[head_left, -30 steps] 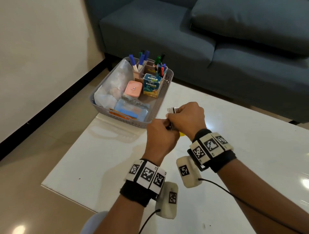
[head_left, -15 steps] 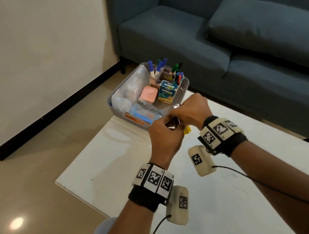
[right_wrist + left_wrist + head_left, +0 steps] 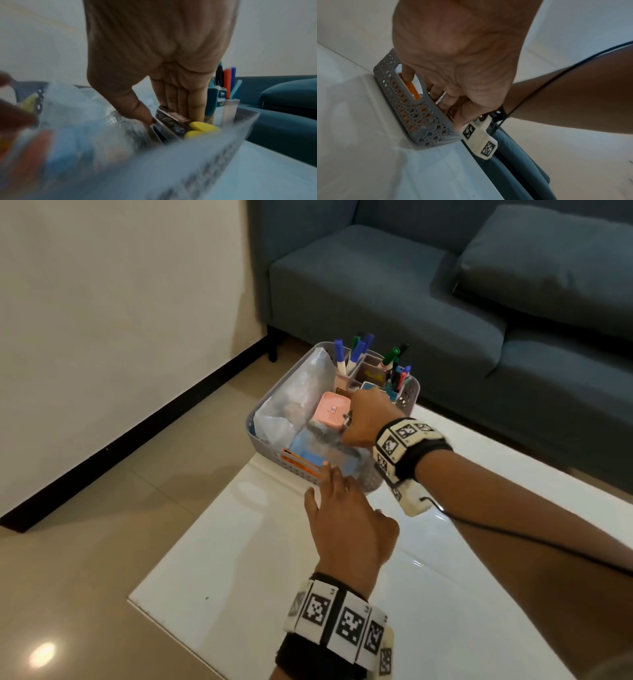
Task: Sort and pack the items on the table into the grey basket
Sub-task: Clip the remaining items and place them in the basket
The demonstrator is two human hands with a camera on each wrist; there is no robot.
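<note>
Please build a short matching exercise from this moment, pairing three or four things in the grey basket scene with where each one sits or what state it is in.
Things:
1. pink case
2. left hand
3. marker pens
4. right hand

States:
a. upright in the organiser at the basket's far end
b. fingers over the grey basket's near rim
c. lying flat among the bags
d. lowering a metal tool with yellow tips

Pairs: 1-c, 2-b, 3-a, 4-d
</note>
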